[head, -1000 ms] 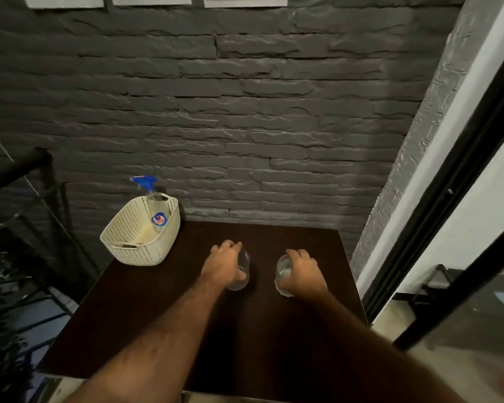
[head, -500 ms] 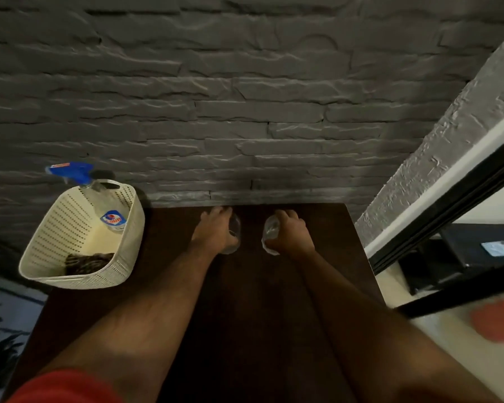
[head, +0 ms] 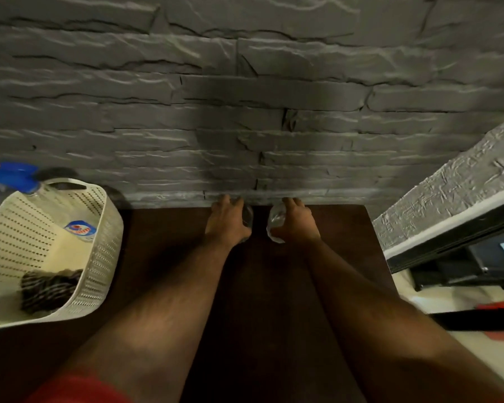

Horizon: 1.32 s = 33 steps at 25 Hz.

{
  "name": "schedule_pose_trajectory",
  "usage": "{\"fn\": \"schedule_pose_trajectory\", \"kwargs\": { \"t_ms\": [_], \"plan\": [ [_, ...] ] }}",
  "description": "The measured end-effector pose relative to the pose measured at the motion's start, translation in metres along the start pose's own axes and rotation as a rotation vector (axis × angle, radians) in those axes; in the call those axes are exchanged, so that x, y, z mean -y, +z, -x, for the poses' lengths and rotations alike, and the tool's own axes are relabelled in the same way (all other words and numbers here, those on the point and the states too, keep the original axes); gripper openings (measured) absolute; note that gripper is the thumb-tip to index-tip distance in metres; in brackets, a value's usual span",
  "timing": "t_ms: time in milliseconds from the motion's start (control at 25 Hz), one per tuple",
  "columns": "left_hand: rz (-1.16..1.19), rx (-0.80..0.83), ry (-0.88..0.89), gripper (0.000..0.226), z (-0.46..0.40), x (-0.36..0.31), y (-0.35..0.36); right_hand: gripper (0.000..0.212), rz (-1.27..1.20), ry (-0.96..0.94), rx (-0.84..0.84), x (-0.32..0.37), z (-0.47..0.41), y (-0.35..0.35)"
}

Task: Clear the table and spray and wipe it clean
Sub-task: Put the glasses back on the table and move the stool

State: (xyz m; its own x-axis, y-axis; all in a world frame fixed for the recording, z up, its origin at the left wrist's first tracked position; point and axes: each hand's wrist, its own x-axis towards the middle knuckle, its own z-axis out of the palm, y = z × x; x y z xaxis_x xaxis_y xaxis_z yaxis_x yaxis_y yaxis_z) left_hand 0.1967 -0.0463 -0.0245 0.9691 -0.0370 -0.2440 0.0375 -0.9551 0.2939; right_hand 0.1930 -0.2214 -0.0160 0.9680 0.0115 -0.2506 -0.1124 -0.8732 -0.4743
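Notably, left hand [head: 227,225] and right hand [head: 296,223] each gripped a glass [head: 275,221] at the table [head: 163,242] far edge, against the wall [head: 245,126].

Both arms stretched across the dark table [head: 163,257] to its far edge by the grey stone wall [head: 245,97]. The left hand [head: 226,225] gripped one clear glass [head: 248,218], the right hand [head: 296,223] another [head: 275,222]. At the left stood a cream basket [head: 99,257] holding a spray bottle [head: 70,222] and a dark cloth [head: 47,289].
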Motion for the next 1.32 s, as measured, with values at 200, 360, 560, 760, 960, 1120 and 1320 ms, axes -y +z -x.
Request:
{"fn": "schedule_pose_trajectory", "kwargs": {
  "t_ms": [200,360,560,760,960,1120,1320],
  "plan": [
    [-0.030,-0.028,-0.015,0.086,-0.023,0.003,0.009,0.082,0.001,0.001,0.010,-0.005,-0.026,0.007],
    [-0.038,-0.047,-0.025,0.084,-0.034,0.001,0.010,0.085,0.010,0.005,0.020,-0.005,-0.042,0.008],
    [-0.026,-0.049,-0.044,0.084,-0.041,-0.001,0.011,0.082,0.053,-0.014,0.006,-0.009,-0.049,0.012],
    [-0.007,-0.051,-0.022,0.088,-0.040,0.001,0.013,0.089,0.096,-0.034,0.041,-0.010,-0.052,0.011],
    [-0.039,-0.074,-0.045,0.103,-0.023,0.001,0.012,0.096,0.206,-0.042,-0.030,-0.011,-0.034,0.005],
    [-0.051,-0.131,-0.040,0.094,0.003,0.001,0.007,0.090,0.230,-0.095,-0.111,-0.005,-0.002,-0.002],
    [-0.005,-0.198,-0.035,0.080,0.065,0.007,-0.002,0.058,0.198,-0.118,-0.253,0.014,0.058,-0.001]
  ]
}}
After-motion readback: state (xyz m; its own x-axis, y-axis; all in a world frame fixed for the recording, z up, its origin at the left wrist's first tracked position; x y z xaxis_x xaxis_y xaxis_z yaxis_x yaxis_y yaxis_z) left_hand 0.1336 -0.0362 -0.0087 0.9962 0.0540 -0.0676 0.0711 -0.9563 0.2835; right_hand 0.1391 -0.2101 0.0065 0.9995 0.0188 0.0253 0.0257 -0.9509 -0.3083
